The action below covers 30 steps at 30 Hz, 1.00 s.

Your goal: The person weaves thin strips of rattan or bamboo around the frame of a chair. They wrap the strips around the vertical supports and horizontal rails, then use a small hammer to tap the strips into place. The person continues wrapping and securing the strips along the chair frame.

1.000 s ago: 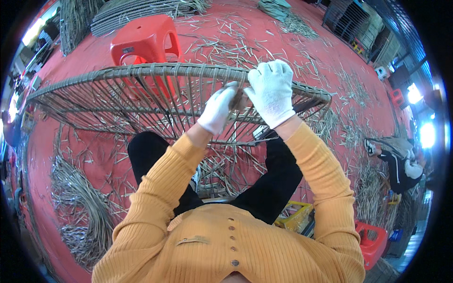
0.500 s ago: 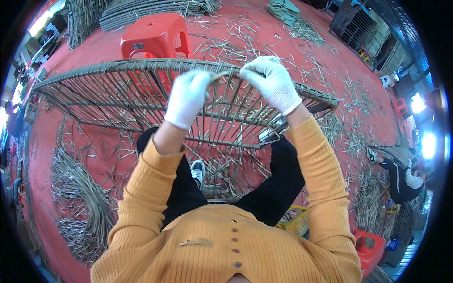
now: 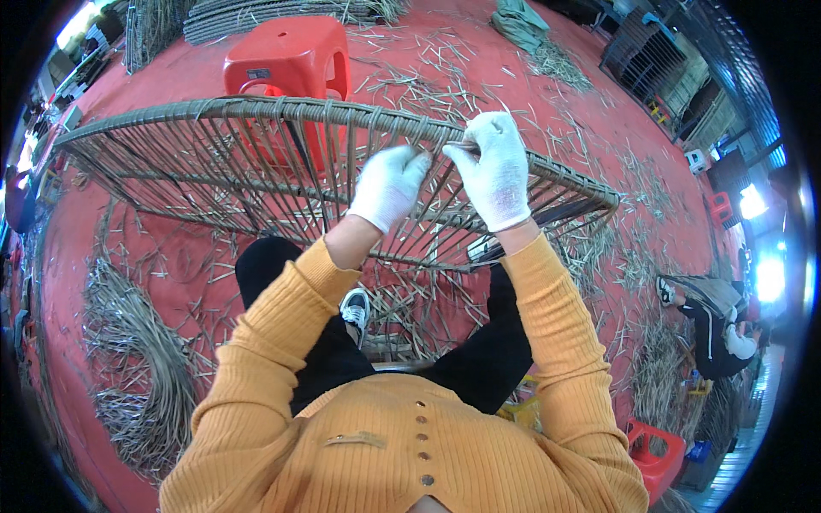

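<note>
A wide wicker frame (image 3: pixel 248 107) of thin brown stakes, its rim wrapped with flat plant strips, stands tilted across my knees. My left hand (image 3: pixel 386 188), in a white knitted glove, is closed just below the rim among the stakes; what its fingers hold is hidden. At the rim's right half, my right hand (image 3: pixel 496 175), gloved the same way, pinches a short pale plant strip (image 3: pixel 462 145) between thumb and fingers. The two hands are close together but apart.
A red plastic stool (image 3: pixel 282 51) stands behind the frame. A bundle of long dried strips (image 3: pixel 141 359) lies on the red floor at left, with loose scraps scattered around. Another red stool (image 3: pixel 657 457) is at lower right. A person (image 3: pixel 718 329) sits bent over at far right.
Both hands have shifted along the rim; the left moved right and down. The strip that spanned between them is no longer seen there. The frame sits slightly differently in view.
</note>
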Tool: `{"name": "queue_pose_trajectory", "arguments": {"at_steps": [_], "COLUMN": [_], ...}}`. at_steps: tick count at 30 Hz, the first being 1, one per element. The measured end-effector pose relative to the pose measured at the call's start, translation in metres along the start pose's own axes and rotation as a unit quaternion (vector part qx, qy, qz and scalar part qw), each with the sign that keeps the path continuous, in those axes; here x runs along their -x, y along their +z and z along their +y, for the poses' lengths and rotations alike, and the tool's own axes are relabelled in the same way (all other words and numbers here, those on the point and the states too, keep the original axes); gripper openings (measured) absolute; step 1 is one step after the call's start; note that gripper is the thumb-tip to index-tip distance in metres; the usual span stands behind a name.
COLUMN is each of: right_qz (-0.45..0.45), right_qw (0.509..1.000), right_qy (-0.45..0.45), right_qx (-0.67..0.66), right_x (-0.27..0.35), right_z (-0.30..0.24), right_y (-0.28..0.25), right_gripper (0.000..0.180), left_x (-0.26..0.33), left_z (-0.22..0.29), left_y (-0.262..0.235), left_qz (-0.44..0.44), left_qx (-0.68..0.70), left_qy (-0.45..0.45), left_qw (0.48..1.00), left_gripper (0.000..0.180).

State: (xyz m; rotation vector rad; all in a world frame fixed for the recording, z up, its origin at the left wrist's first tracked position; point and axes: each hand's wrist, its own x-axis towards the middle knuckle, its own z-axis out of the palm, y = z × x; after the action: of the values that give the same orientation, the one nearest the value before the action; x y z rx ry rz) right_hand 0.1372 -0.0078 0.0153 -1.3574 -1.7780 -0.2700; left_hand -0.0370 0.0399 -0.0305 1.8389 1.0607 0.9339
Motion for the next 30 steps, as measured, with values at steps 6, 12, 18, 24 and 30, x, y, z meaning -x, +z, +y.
{"name": "queue_pose_trajectory", "arguments": {"at_steps": [6,12,18,24,30], "right_qz": [-0.015,-0.172,-0.059,-0.002,0.086], "right_qw": [0.983,0.985,0.928,0.989,0.990], "right_qy": [0.054,-0.016,-0.165,-0.110,0.006], "right_qx": [-0.175,0.026,0.330,0.098,-0.113], "right_x": [-0.031,-0.045,-0.035,-0.024,-0.049], "right_z": [-0.015,-0.029,-0.044,-0.033,-0.043], "right_y": [0.012,0.002,0.040,0.039,0.050], "right_gripper": [0.019,0.015,0.011,0.023,0.021], "left_x": [-0.023,0.006,-0.019,-0.004,-0.017], "left_z": [0.050,-0.015,-0.062,-0.033,0.013], "left_y": [-0.092,-0.063,-0.020,-0.035,-0.121], "left_qz": [0.081,-0.007,-0.184,-0.025,0.157], "left_qx": [0.089,0.166,0.612,0.438,-0.012], "left_qy": [0.158,-0.005,-0.107,-0.118,0.198], "left_qw": [0.980,0.986,0.762,0.891,0.967], "left_gripper": [0.026,0.024,0.032,0.019,0.029]}}
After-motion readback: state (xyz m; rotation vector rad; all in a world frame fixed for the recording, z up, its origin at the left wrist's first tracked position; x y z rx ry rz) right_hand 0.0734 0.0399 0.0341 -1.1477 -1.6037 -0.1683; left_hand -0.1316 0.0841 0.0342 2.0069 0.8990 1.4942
